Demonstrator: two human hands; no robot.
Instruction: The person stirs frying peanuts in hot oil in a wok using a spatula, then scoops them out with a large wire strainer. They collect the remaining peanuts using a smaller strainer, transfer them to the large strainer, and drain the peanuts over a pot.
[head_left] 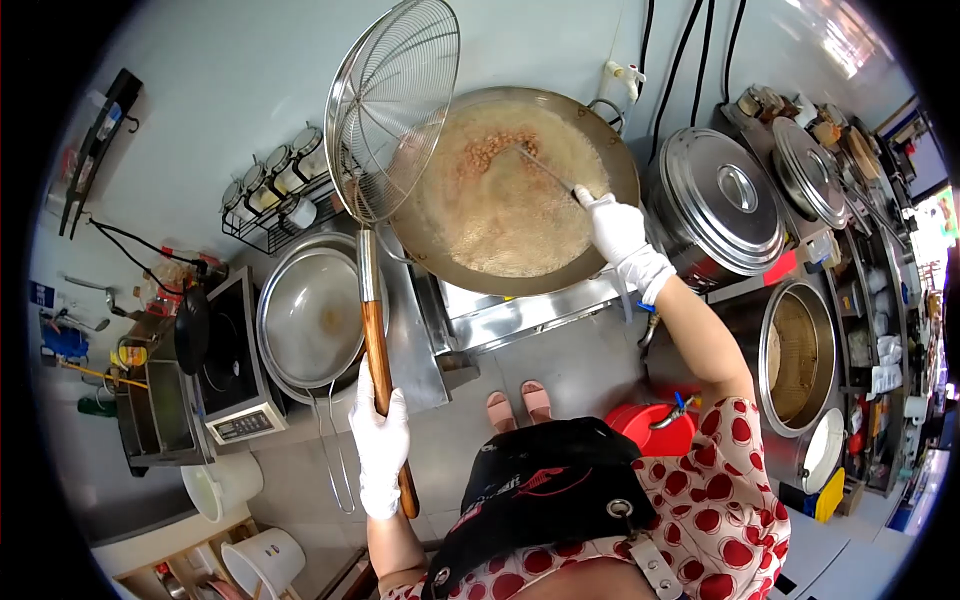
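Observation:
In white gloves, both of my hands are closed on tools. My left hand (380, 445) grips the wooden handle (376, 350) of a large wire spider strainer (395, 110). Its mesh basket is held up over the wok's left edge, with nothing visible in it. My right hand (618, 238) is closed round the dark end of a thin metal-shafted cooking utensil (545, 168). That shaft reaches into the wide wok (490, 283), and its head is hidden. Pale, foamy liquid (500, 235) fills the wok, and small reddish-brown pieces (492, 152) gather near its far side.
Left of the wok sits a large metal bowl (310, 325) with a wire-handled strainer. Seasoning jars (275, 172) stand in a rack behind it. A lidded steel pot (715, 195) is on the right. A red bucket (650, 428) and an open steel pot (800, 365) are nearer me.

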